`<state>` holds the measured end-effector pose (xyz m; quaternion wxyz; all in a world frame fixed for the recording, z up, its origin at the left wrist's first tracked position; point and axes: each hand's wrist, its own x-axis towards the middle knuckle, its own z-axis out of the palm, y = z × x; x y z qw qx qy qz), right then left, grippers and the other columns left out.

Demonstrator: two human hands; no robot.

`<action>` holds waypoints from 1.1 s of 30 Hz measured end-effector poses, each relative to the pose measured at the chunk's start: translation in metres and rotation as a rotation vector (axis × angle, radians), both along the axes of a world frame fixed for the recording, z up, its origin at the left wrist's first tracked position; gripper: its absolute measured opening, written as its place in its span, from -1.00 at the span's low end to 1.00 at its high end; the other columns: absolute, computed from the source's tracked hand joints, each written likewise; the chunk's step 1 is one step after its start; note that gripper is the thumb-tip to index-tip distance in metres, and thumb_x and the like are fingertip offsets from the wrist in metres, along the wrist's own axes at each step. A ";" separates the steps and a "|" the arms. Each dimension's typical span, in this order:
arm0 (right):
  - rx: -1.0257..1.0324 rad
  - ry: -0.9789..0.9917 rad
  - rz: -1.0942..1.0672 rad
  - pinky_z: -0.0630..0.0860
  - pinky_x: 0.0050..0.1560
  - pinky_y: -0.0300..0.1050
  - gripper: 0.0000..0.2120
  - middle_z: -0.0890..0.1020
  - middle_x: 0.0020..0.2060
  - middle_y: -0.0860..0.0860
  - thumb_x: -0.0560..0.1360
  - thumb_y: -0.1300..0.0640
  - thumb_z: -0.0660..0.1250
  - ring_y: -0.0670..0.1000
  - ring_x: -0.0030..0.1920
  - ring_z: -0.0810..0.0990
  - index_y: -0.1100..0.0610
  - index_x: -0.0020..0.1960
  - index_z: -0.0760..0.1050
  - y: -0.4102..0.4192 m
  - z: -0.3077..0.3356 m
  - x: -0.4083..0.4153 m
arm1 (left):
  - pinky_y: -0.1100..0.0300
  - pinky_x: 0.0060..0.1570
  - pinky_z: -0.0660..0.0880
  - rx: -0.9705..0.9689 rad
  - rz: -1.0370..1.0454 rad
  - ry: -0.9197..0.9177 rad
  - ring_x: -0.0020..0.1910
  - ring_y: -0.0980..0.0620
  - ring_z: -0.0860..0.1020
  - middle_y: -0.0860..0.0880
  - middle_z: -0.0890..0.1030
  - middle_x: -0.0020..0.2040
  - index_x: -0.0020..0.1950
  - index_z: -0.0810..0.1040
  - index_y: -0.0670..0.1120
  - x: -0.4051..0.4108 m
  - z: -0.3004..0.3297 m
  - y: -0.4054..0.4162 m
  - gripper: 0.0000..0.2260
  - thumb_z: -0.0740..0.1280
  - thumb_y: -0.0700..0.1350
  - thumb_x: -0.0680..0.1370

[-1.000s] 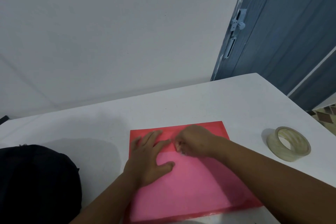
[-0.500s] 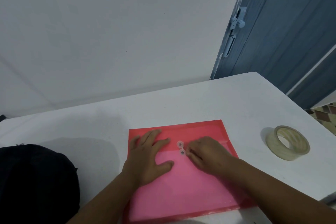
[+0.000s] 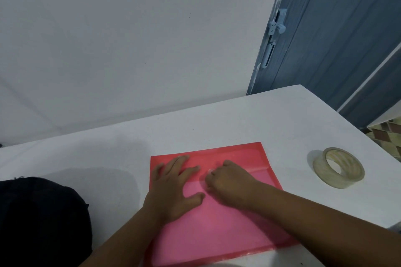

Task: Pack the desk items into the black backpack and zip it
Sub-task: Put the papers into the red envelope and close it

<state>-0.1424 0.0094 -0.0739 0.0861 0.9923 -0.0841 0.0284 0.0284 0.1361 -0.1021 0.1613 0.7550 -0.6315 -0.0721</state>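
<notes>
White desk (image 3: 249,119) carries it all: black backpack (image 3: 41,221) left of the pink folder (image 3: 217,232), left hand (image 3: 173,186) spread flat on it, right hand (image 3: 230,182) curled, pinching its clasp; tape roll (image 3: 338,168) right of the folder.

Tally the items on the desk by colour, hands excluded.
Pink/red: 1, the envelope folder, under both hands.
Clear: 1, the tape roll, right of the folder.
Black: 1, the backpack, at the left edge.
Total: 3
</notes>
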 end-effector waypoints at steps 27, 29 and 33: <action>0.476 -0.392 -0.129 0.44 -0.11 -0.15 -0.82 0.61 -0.11 -0.07 0.53 0.03 0.35 -0.04 -0.14 0.54 0.07 0.07 0.61 0.001 -0.010 -0.031 | -0.01 0.48 -0.06 -0.046 -0.013 0.014 0.58 0.11 0.14 0.10 0.23 0.60 0.46 0.41 0.24 0.001 -0.001 0.003 -0.34 0.22 0.45 0.40; 0.482 -0.387 -0.180 0.47 -0.09 -0.16 -0.73 0.61 -0.10 -0.10 0.47 -0.06 0.41 -0.06 -0.12 0.56 0.04 0.10 0.62 0.004 -0.014 -0.028 | -0.02 0.48 -0.05 -0.042 -0.017 0.004 0.58 0.11 0.13 0.10 0.23 0.60 0.47 0.40 0.24 0.001 -0.003 0.002 -0.34 0.22 0.44 0.41; 0.539 -0.429 -0.292 0.39 -0.29 -0.21 -0.82 0.53 -0.25 -0.17 0.38 -0.07 0.43 -0.13 -0.28 0.46 0.00 -0.11 0.56 0.003 -0.013 -0.017 | -0.01 0.46 -0.01 -0.067 -0.021 -0.001 0.56 0.09 0.21 0.08 0.29 0.57 0.45 0.44 0.23 0.002 -0.006 0.002 -0.36 0.25 0.42 0.40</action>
